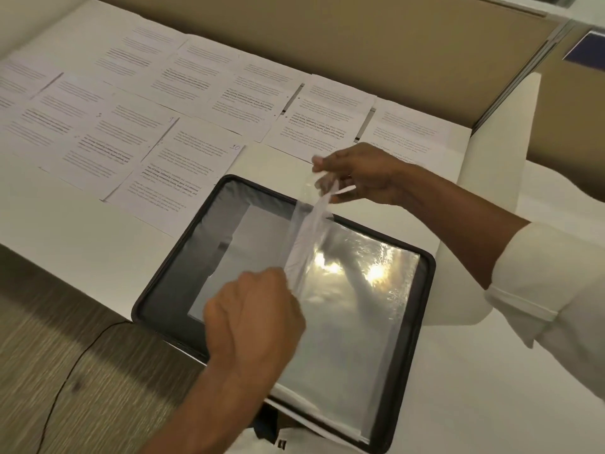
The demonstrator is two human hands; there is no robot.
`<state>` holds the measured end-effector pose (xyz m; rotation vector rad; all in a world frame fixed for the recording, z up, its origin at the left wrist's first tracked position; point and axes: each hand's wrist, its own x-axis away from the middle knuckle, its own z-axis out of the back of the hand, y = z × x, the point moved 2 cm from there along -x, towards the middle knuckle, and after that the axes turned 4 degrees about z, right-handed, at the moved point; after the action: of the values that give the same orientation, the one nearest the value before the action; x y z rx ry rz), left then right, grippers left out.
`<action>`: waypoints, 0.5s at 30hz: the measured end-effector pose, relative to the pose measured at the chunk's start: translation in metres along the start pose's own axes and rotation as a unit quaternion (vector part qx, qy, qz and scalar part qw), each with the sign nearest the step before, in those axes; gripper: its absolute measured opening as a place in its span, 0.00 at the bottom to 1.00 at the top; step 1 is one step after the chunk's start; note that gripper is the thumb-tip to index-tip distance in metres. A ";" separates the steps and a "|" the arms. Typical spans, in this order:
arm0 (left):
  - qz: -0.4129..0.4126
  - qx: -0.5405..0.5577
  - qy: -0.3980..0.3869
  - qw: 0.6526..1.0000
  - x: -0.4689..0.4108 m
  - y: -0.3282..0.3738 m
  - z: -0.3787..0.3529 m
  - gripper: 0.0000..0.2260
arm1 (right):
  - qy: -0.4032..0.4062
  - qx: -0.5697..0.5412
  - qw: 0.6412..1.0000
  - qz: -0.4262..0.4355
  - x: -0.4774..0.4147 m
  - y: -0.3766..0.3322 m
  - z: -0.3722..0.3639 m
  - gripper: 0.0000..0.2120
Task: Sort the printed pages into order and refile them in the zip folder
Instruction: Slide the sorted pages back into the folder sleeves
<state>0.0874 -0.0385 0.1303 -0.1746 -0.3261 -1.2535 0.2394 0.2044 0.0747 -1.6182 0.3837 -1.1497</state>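
A black zip folder (422,309) lies open at the desk's near edge, with clear plastic sleeves (353,309) inside that catch the light. My right hand (357,175) pinches the top edge of the sleeves above the folder's far rim and lifts them. My left hand (255,319) is curled over the lower left edge of the same sleeves; what its fingertips hold is hidden. Several printed pages (183,126) lie spread in two rows across the white desk (65,224) behind the folder. One page (193,165) is marked 10 in a corner.
A tan partition wall (360,37) runs along the back of the desk. A second white surface (491,388) extends to the right under my sleeve. A thin black cable (65,381) trails over the grey carpet at lower left.
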 end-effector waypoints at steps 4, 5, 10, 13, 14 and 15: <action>0.089 0.055 0.046 0.993 -0.023 -0.046 0.008 0.11 | 0.126 -0.021 0.992 0.020 -0.002 0.012 0.014 0.23; 0.113 0.061 0.053 0.990 -0.030 -0.059 0.006 0.10 | 0.132 -0.011 0.991 0.014 -0.001 0.019 0.018 0.20; 0.196 0.074 0.051 0.977 -0.077 -0.118 -0.018 0.10 | 0.104 0.143 0.983 -0.039 0.007 0.066 0.030 0.11; 0.224 0.090 0.048 0.969 -0.104 -0.144 -0.041 0.09 | 0.103 0.278 0.955 -0.024 0.009 0.088 0.021 0.11; 0.230 0.097 0.048 0.967 -0.111 -0.151 -0.049 0.09 | 0.090 0.330 0.939 0.001 0.010 0.093 0.014 0.12; 0.234 0.104 0.046 0.966 -0.118 -0.156 -0.057 0.08 | 0.071 0.383 0.921 0.030 0.012 0.097 0.006 0.13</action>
<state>-0.0847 0.0026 0.0299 -0.0092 -0.3125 -0.7516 0.2783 0.1617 -0.0048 -0.8350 0.0474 -1.1733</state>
